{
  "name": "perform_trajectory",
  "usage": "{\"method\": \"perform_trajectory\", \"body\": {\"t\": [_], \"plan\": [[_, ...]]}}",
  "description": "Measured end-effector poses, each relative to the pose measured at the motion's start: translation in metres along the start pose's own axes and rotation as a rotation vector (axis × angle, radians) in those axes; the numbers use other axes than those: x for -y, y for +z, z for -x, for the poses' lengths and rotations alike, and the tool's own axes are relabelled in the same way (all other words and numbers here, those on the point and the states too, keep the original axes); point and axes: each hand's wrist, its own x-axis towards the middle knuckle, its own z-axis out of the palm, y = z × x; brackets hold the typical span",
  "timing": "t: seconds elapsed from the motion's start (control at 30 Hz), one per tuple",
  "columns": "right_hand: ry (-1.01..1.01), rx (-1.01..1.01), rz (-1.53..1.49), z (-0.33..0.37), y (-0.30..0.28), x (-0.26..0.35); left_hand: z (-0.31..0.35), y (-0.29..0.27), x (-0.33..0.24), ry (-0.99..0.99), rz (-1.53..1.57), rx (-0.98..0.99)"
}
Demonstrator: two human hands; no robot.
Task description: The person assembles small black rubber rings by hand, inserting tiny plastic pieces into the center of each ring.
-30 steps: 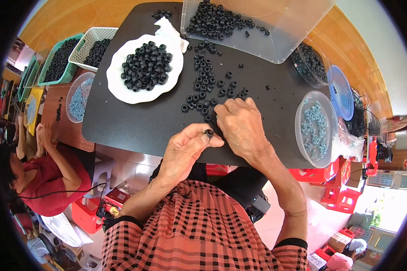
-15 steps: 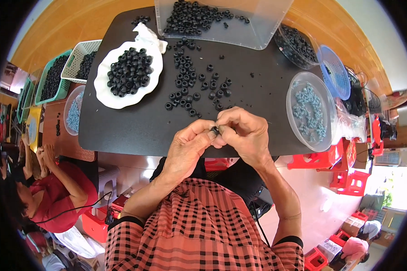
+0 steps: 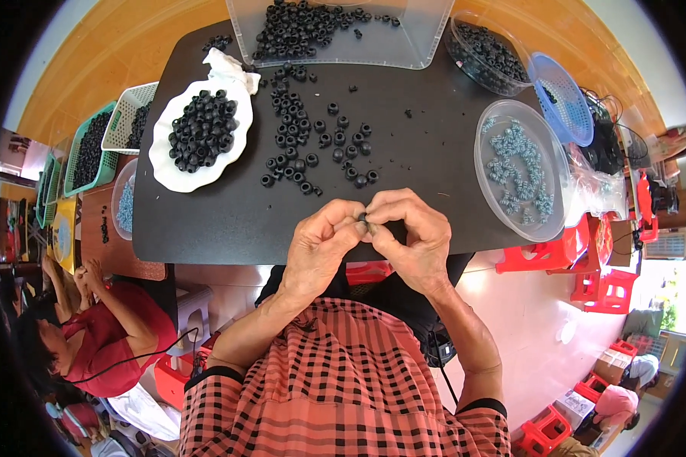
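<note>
Pinching black bead (image 3: pixel 363 218) in left hand (image 3: pixel 318 242) and right hand (image 3: pixel 419 238), both near front edge of table (image 3: pixel 213 228), loose beads (image 3: pixel 312 159) just ahead, room rightward before tub (image 3: pixel 558 179).

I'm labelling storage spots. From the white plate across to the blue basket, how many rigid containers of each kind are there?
Plate: 1
Clear box: 1
Clear round tubs: 2
Basket: 1
Total: 5
</note>
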Motion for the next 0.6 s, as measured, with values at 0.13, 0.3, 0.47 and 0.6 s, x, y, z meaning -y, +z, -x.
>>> {"method": "perform_trajectory", "body": {"t": [0.13, 0.3, 0.47, 0.6], "plan": [[0.016, 0.031, 0.018, 0.004, -0.004, 0.0, 0.005, -0.001, -0.002, -0.031, -0.163, -0.042], [0.105, 0.032, 0.009, 0.005, -0.007, 0.0, 0.01, 0.009, -0.008, 0.128, -0.577, 0.008], [0.09, -0.045, 0.236, -0.019, -0.01, 0.004, 0.0, 0.001, -0.008, 0.033, -0.345, 0.04], [-0.063, 0.076, 0.43, -0.064, -0.016, 0.0, -0.005, -0.004, -0.004, -0.008, -0.092, 0.009]]}}
